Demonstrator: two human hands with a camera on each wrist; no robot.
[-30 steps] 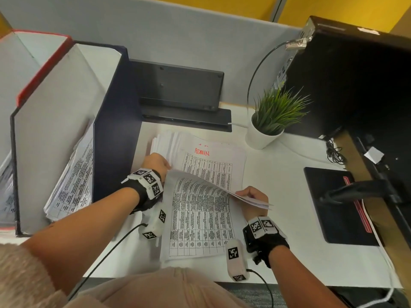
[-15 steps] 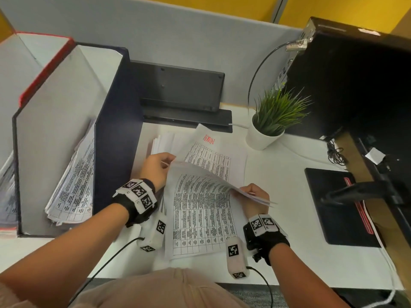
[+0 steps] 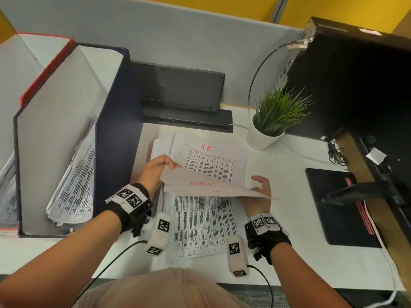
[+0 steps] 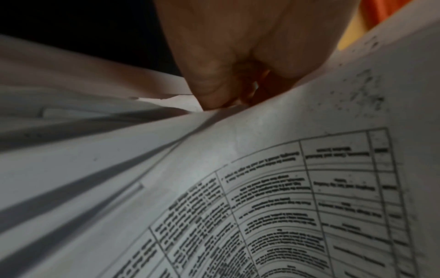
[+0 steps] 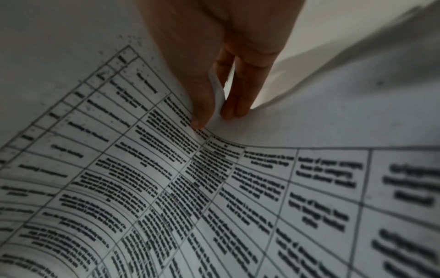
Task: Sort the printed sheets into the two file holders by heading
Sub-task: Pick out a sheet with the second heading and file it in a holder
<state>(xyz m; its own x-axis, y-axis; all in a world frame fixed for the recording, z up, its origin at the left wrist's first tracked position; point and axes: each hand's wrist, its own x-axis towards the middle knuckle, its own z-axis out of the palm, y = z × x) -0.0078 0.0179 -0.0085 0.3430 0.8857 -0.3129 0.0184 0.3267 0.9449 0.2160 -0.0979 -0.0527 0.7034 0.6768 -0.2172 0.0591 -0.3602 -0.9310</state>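
Right now I've got one sheet lifted off the tabletop, held nearly flat between both hands, its red heading showing through from the underside as mirrored letters. My left hand pinches its far-left corner, thumb and fingers closed on the paper; the left wrist view shows that clamp right at the edge. My right hand holds the opposite edge, and the right wrist view shows the paper curled between thumb and fingers.

Below the lifted sheet lies another printed sheet with a table on it, and just behind sits the unsorted stack, its top page headed in red, something like "HR", though the blur makes me unsure.

To my left stand the two holders: the dark blue holder, already carrying sheets, and the red-edged holder beside it, further left.

I'd call this the sorting step mid-sheet: picked up, heading read, not yet filed. Next I need to carry it left, stand it on edge and slip it into the matching holder without creasing it on the rim.
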